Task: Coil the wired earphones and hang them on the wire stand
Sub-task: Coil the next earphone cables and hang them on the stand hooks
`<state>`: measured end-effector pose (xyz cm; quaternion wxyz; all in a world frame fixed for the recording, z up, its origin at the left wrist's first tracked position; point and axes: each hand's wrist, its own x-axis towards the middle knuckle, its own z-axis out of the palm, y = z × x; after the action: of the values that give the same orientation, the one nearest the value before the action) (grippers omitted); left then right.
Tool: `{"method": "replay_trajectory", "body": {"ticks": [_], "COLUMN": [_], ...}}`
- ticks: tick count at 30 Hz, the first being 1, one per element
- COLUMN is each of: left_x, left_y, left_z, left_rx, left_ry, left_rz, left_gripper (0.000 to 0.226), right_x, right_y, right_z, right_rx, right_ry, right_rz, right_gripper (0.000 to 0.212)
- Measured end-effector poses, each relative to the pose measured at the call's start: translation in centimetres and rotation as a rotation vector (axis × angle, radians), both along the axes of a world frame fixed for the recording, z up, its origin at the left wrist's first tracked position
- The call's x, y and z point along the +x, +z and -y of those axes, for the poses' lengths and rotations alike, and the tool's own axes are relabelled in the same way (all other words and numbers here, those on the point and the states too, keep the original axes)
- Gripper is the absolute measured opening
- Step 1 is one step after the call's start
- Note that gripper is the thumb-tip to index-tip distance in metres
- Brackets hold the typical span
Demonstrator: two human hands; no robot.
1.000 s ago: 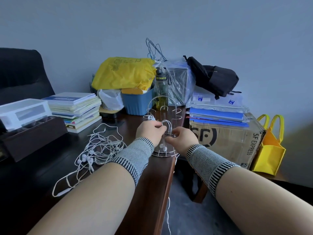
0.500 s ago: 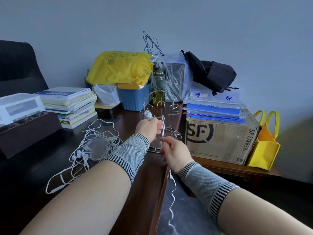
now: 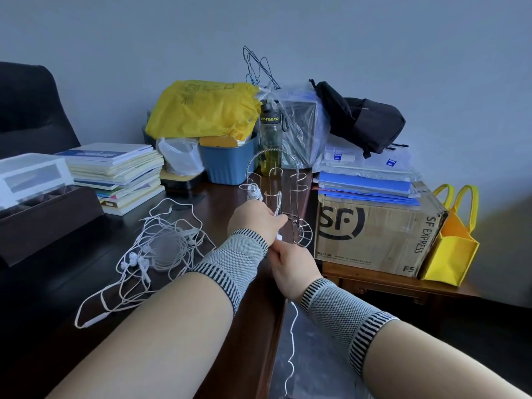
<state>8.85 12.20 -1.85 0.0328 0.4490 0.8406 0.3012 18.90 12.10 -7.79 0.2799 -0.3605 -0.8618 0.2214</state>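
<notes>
Two hands meet at the table's right edge; the left hand point(image 3: 254, 221) pinches the white earphone cable point(image 3: 291, 341) beside the wire stand point(image 3: 277, 197); the right hand point(image 3: 292, 267), just below, grips that cable, which dangles off the edge toward the floor.

earphones point(image 3: 161, 249): white, in a tangle
wire stand point(image 3: 276, 194): silver
tabletop point(image 3: 57, 283): dark brown
wrist bands point(image 3: 233, 263): grey knit, black-and-white striped edges
plastic bag point(image 3: 201, 108): yellow
tub point(image 3: 230, 165): blue
box point(image 3: 374, 228): brown cardboard, black letters
tote bag point(image 3: 452, 254): yellow
backpack point(image 3: 362, 119): black
</notes>
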Motion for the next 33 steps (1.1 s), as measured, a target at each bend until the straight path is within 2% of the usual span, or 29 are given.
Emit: {"method": "replay_trajectory", "body": {"ticks": [4, 11, 18, 24, 33], "left_x": [0.4, 0.9, 0.6, -0.2, -0.3], "left_y": [-0.2, -0.2, 0.6, 2.2, 6.2], "left_z": [-0.5, -0.4, 0.0, 0.9, 0.6], "left_rx": [-0.070, -0.066, 0.024, 0.088, -0.023], "left_ry": [0.058, 0.046, 0.009, -0.068, -0.158], "left_rz": [-0.089, -0.231, -0.061, 0.044, -0.117], "left_gripper": [0.034, 0.034, 0.041, 0.030, 0.030], "right_x": [0.5, 0.8, 1.8, 2.1, 1.7], "right_y": [0.0, 0.1, 0.6, 2.0, 3.6], "right_z": [0.0, 0.1, -0.4, -1.3, -0.5], "right_rx": [0.008, -0.017, -0.061, -0.171, -0.137], "right_ry": [0.011, 0.027, -0.060, -0.110, -0.067], "right_rz": [0.028, -0.006, -0.118, -0.233, -0.252], "right_gripper": [0.025, 0.022, 0.022, 0.022, 0.026]}}
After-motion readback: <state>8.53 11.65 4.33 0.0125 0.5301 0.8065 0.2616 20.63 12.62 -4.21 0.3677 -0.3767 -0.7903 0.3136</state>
